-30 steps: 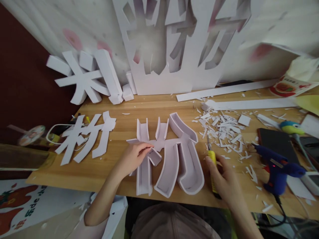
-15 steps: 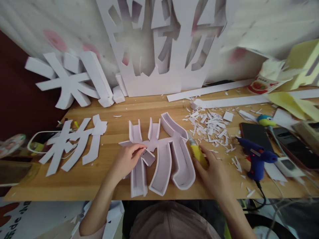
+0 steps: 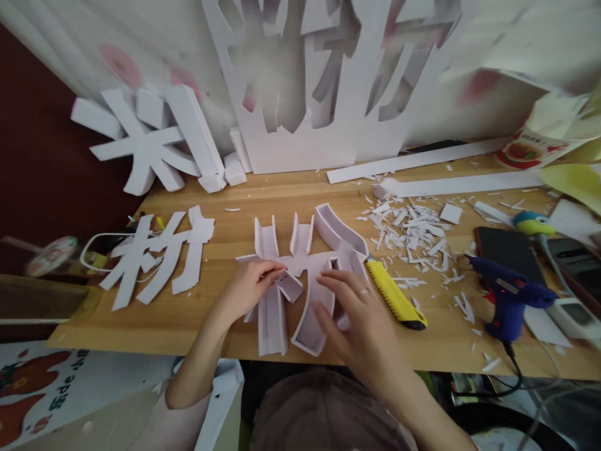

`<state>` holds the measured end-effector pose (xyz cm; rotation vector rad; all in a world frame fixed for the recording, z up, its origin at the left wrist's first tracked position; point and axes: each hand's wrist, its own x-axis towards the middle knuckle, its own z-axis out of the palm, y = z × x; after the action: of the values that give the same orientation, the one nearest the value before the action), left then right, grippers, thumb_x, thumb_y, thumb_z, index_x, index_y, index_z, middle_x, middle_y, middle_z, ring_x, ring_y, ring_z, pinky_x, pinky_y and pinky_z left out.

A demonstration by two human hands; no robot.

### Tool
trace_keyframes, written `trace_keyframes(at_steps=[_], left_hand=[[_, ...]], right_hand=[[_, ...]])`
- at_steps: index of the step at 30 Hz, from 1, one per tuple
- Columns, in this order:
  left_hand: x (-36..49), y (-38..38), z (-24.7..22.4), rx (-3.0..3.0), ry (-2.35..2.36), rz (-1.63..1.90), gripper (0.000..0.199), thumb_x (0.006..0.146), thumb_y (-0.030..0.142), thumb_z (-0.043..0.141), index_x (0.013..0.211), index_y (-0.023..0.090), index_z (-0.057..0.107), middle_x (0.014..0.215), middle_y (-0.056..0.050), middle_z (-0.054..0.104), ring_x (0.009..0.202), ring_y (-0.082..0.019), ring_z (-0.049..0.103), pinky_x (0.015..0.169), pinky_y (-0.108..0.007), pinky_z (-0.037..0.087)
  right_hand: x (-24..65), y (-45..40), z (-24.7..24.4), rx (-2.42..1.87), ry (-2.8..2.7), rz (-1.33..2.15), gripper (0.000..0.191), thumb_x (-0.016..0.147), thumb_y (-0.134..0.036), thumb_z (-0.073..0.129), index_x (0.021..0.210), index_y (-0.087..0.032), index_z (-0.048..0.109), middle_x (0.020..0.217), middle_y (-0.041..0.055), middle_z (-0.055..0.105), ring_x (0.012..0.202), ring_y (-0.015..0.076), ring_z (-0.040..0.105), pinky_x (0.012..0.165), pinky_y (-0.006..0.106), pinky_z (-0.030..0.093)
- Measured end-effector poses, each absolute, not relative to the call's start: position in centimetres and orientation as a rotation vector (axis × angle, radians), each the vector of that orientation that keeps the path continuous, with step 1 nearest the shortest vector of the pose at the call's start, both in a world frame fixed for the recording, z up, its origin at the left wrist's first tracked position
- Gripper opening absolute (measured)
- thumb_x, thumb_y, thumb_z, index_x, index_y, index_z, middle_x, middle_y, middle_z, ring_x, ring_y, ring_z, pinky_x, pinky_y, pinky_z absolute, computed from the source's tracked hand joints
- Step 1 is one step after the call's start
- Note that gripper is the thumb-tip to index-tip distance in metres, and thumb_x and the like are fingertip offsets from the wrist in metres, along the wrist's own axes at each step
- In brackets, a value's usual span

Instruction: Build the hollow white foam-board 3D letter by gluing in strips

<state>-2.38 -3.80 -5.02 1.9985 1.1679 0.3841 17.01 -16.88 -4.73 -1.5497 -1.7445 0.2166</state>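
A white foam-board character (image 3: 307,322) with raised side walls lies hollow side up near the table's front edge. My left hand (image 3: 251,288) pinches a small white foam-board strip (image 3: 292,287) at the left part of the character; its fingertips partly hide the strip. Over the character's right part hovers my right hand (image 3: 361,313), fingers apart and nothing in them. Its palm and fingers cover some of the walls there. To the right of this hand, a yellow utility knife (image 3: 397,294) rests on the table.
White scraps (image 3: 417,232) litter the table behind the knife. A blue glue gun (image 3: 509,291) with a cord stands at the right, near phones. Flat cut-out characters (image 3: 154,257) and a thick one (image 3: 153,147) are at the left. Cut-out boards (image 3: 300,153) lean at the back.
My right hand has let go of the utility knife, leaving it on the table, and moved left over the character. My left hand keeps its pinch. The view has shifted slightly.
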Motion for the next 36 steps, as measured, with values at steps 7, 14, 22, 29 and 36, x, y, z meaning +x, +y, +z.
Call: trace_keyframes(at_steps=[7,14,22,29,36], left_hand=[[-2.6,-3.9,-5.1,1.977,1.162,0.390,0.021,0.094,0.021,0.056,0.106,0.023,0.073,0.098,-0.003,0.080,0.076,-0.020,0.075,0.073,-0.031,0.059],[-3.0,-4.2,-5.3,2.022,1.155,0.429,0.014,0.095,0.017,0.060,0.100,0.024,0.071,0.098,0.000,0.081,0.088,-0.019,0.076,0.078,-0.028,0.056],[-3.2,-4.6,-6.3,2.129,1.148,0.514,0.018,0.100,0.017,0.051,0.103,0.024,0.067,0.099,0.000,0.079,0.088,-0.019,0.076,0.079,-0.029,0.057],[-3.2,-5.2,-6.4,2.238,1.164,0.585,0.021,0.099,0.013,0.049,0.104,0.024,0.066,0.095,-0.001,0.080,0.083,-0.019,0.077,0.075,-0.028,0.061],[-3.3,-5.6,-6.3,2.396,1.152,0.585,0.026,0.096,0.006,0.049,0.111,0.022,0.062,0.097,-0.001,0.079,0.085,-0.018,0.077,0.077,-0.030,0.063]], right_hand=[[12.9,-13.7,-6.1,-1.751,-1.991,0.175,0.043,0.093,-0.029,0.063,0.128,-0.005,0.058,0.117,0.0182,0.070,0.125,0.0410,0.052,0.112,0.071,0.030],[13.1,-13.7,-7.0,-1.736,-1.996,0.160,0.040,0.095,-0.023,0.054,0.131,-0.007,0.053,0.118,0.0163,0.070,0.124,0.0403,0.052,0.109,0.070,0.034],[12.7,-13.9,-6.7,-1.823,-2.029,0.205,0.046,0.091,-0.015,0.049,0.137,-0.012,0.046,0.123,0.0142,0.068,0.118,0.0372,0.055,0.103,0.062,0.039],[12.8,-14.0,-6.7,-1.851,-2.016,0.269,0.048,0.091,-0.018,0.049,0.139,-0.014,0.046,0.122,0.0105,0.069,0.117,0.0360,0.055,0.102,0.057,0.036],[12.9,-13.7,-6.7,-1.835,-2.007,0.258,0.048,0.090,-0.018,0.048,0.138,-0.010,0.047,0.119,0.0114,0.071,0.112,0.0340,0.059,0.096,0.052,0.041]])
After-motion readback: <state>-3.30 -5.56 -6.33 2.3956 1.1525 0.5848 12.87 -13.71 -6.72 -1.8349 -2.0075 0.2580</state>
